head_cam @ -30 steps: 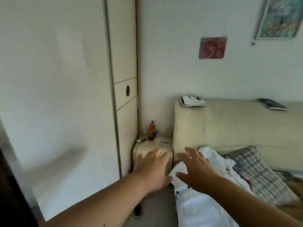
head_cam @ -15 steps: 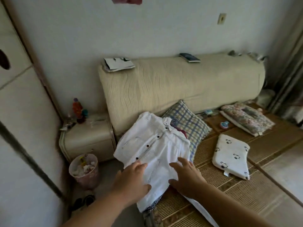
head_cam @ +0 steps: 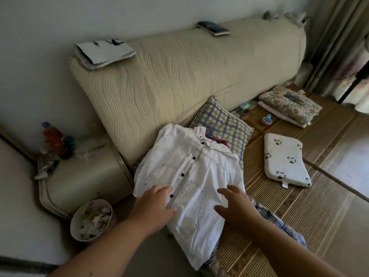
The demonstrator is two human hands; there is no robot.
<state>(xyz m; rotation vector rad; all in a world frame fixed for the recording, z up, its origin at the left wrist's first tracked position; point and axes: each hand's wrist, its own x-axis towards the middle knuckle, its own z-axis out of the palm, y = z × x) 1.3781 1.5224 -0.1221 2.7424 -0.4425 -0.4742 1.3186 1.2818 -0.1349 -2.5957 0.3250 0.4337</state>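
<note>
Left hand (head_cam: 153,206) flat on white shirt (head_cam: 191,170); right hand (head_cam: 237,208) spread open over its edge.

Home bedroom, padded headboard (head_cam: 179,76), pillows (head_cam: 225,124), bamboo bed mat (head_cam: 299,206), nightstand (head_cam: 83,176)

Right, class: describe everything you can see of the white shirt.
The shirt looks like white cotton with dark stitching, black buttons done up, a collar and two front pockets. It lies face up at the mat's edge, collar by the checked pillow. The left hand touches it; the right hand hovers over it.
</note>
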